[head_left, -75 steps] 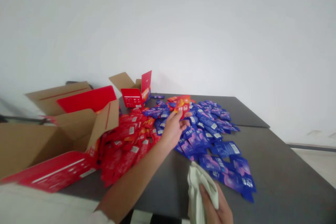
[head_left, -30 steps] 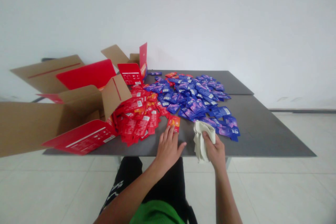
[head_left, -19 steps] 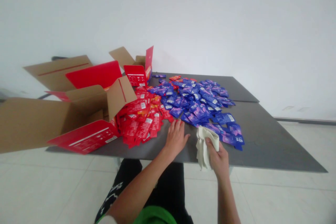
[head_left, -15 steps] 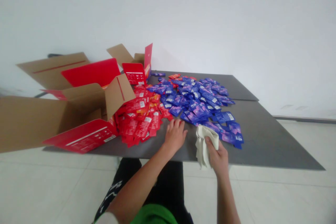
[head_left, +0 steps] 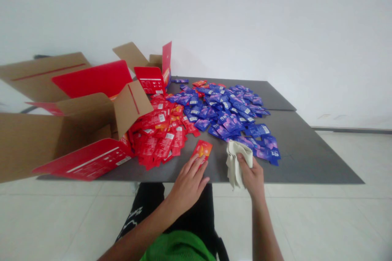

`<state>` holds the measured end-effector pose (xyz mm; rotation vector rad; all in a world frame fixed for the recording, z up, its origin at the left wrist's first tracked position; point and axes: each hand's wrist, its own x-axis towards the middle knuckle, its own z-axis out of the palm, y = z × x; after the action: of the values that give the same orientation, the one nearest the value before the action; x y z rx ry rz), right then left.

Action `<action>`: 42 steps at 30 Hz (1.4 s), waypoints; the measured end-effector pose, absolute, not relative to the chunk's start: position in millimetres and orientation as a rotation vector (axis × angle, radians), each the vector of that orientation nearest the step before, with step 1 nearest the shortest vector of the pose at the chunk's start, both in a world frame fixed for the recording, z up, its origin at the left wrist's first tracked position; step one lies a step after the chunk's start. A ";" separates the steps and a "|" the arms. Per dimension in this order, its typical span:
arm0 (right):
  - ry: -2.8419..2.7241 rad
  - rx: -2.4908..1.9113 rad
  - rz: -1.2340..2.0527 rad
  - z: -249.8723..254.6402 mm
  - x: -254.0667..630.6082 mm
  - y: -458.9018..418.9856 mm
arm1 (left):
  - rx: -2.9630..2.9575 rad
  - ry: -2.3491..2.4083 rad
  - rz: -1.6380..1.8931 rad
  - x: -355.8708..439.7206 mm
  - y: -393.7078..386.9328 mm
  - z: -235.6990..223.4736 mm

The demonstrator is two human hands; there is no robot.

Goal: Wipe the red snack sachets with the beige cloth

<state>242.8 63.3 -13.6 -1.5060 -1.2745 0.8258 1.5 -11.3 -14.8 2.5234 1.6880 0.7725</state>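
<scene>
My left hand [head_left: 189, 183] is open and lies nearly flat at the table's front edge. Its fingertips touch the lower part of a red-and-orange sachet [head_left: 203, 149], which rests flat on the grey table [head_left: 306, 159]. To the right, my right hand [head_left: 252, 175] grips a folded off-white cloth [head_left: 236, 163], thumb on its near face. The cloth is held just over the front edge. Beyond my hands spreads a heap of blue-purple sachets [head_left: 228, 120]. A pile of red sachets [head_left: 161, 138] lies to the left of my left hand.
A large red cardboard box [head_left: 88, 159] with open flaps stands at the left, beside the red pile. Behind it is a smaller open red box [head_left: 149, 80]. A white wall [head_left: 245, 24] rises behind the table. Pale floor tiles [head_left: 321, 224] show in front.
My left hand has lowered the red-and-orange sachet from above the heaps to the table. Lately it has slid nearer my body and left, uncovering the sachet. My right hand keeps the cloth.
</scene>
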 end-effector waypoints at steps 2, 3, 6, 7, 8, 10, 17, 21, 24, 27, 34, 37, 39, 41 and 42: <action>-1.313 -1.498 0.829 -7.4 239.5 64.6 | 2.556 1.649 0.742 -14.8 -30.6 -21.0; -1.355 -1.476 0.810 -3.3 237.3 66.2 | 2.569 1.632 0.734 -21.4 -37.4 -23.9; -1.580 -1.315 0.651 13.4 225.5 72.4 | 2.610 1.590 0.751 -32.7 -46.9 -30.4; -1.672 -1.239 0.594 19.4 219.1 73.8 | 2.618 1.585 0.768 -34.1 -47.3 -32.1; -1.765 -1.162 0.553 24.7 211.4 74.4 | 2.624 1.580 0.786 -34.7 -47.1 -33.9; -1.954 -1.026 0.516 30.7 192.9 73.0 | 2.631 1.572 0.821 -34.9 -45.9 -38.2; -2.579 -0.864 0.432 3.2 146.3 83.9 | 2.553 1.599 0.940 -35.4 -42.8 -50.3; -2.523 -1.150 0.303 8.1 156.0 122.1 | 2.505 1.575 0.984 -34.0 -39.6 -48.2; -2.438 -1.246 0.218 19.2 162.9 127.8 | 2.474 1.573 0.987 -33.2 -38.7 -48.8; -2.462 -1.082 0.270 20.0 159.0 101.8 | 2.442 1.592 0.988 -32.5 -39.6 -51.5; -2.607 -1.072 0.366 8.5 152.1 101.8 | 2.415 1.591 0.983 -32.3 -38.8 -52.1; -2.521 -1.236 0.244 16.8 159.4 121.4 | 2.394 1.588 0.987 -31.7 -38.1 -53.0; -2.499 -1.209 0.228 19.7 160.7 114.7 | 2.379 1.598 0.975 -30.9 -38.7 -54.3; -2.543 -1.093 0.282 17.2 158.2 96.5 | 2.375 1.614 0.963 -30.1 -39.6 -55.1; -2.589 -1.040 0.324 14.6 156.3 87.8 | 2.375 1.625 0.959 -29.8 -40.0 -55.1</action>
<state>156.3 87.8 14.6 -1.0398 -2.5890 0.3239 -29.8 -40.0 -55.1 2.3748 1.6255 0.9594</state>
